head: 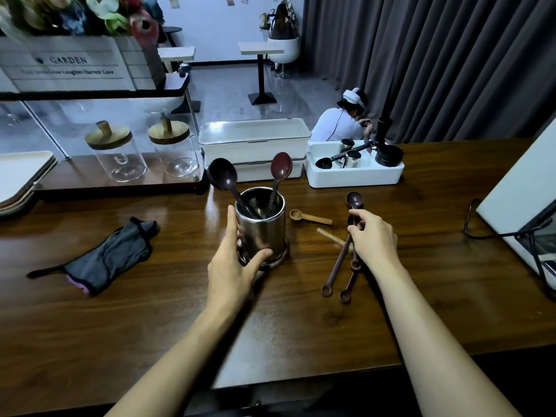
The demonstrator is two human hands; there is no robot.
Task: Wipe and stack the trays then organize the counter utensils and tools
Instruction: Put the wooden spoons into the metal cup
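Dark wood bench (301, 320) runs wide and bare toward its near edge, with open room between the grey cloth (102, 260) on the left and the two forearms. Its far side is crowded by stacked white lidded boxes (254, 139), a white tub of tools (355, 173) and a shelf with glass jars (118, 152); stacked trays (21, 179) are cut off at the left border. The left hand (233, 266) reaches forward, its grip wrapped around the base of the steel cup (261, 227), which stands upright mid-bench holding two dark spoons (222, 176). The right hand (373, 236) is palm down just right of it, its grip pinched on a bundle of dark measuring spoons (340, 275), ring ends resting toward the bench. How many it holds is hard to tell. A small wooden spoon (310, 217) lies between cup and hand; a second wooden piece (331, 236) is partly hidden.
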